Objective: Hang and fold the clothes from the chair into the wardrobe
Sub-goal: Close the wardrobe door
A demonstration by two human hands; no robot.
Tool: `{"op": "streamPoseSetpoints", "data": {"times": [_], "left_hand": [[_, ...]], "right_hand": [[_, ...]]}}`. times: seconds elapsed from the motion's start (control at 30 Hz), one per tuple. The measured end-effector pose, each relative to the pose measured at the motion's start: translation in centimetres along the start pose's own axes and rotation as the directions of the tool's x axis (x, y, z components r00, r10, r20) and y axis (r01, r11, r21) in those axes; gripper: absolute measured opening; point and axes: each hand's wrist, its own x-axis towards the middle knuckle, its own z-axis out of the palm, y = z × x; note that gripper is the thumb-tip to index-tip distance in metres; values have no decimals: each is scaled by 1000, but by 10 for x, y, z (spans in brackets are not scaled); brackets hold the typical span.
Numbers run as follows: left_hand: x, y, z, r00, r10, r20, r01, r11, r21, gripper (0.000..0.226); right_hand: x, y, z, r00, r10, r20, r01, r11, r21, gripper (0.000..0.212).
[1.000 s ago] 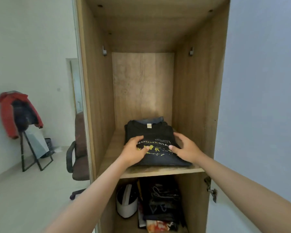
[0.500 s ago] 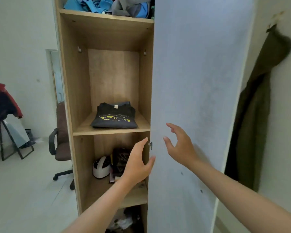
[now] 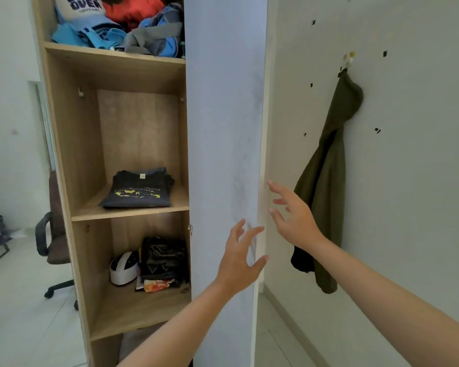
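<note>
Matte pale-blue door (image 3: 223, 154) edge between left hand (image 3: 239, 263) and right hand (image 3: 294, 218), each grip slack, fingers spread

The wardrobe door (image 3: 223, 154) hides the compartments' right side; the chair (image 3: 55, 234) is half-hidden.

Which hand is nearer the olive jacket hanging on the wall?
The right hand. It is open in the air just left of the olive jacket, past the wardrobe door edge. The left hand is lower and further left, in front of the door.
</note>
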Motion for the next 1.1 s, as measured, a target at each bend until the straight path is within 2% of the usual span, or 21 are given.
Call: {"op": "streamPoseSetpoints", "data": {"times": [0.07,0.17,0.27,0.4,0.57,0.77,0.87,0.97,1.1], "left_hand": [[6,-4,4,999,-35,7,35,999,21,65],[14,-11,3,998,-65,9,64,996,58,69],[15,-18,0,1000,-30,7,29,996,85,67],[3,-30,-16,1000,27,0,-27,997,69,68],[-28,-44,-61,998,63,-26,-60,992,112,71],[-78,-82,-138,992,-43,-116,64,981,183,76],[-94,-112,-182,981,-83,-173,120,969,216,77],[-103,-147,-227,968,-100,-230,174,929,326,77],[-105,-200,-287,955,-109,-277,242,826,509,82]], "right_hand": [[7,-3,5,998,57,40,-60,994,93,57],[13,-4,16,991,135,18,-134,951,278,57],[15,-2,21,986,167,-13,-152,928,339,59],[17,-12,28,990,137,-39,-112,919,378,57],[16,-51,53,997,72,27,-76,885,459,57],[25,-112,125,987,-113,116,35,848,529,62],[37,-138,178,971,-208,119,129,871,473,61],[59,-156,236,939,-331,97,278,894,351,62],[95,-173,318,899,-430,77,425,902,77,76]]}}
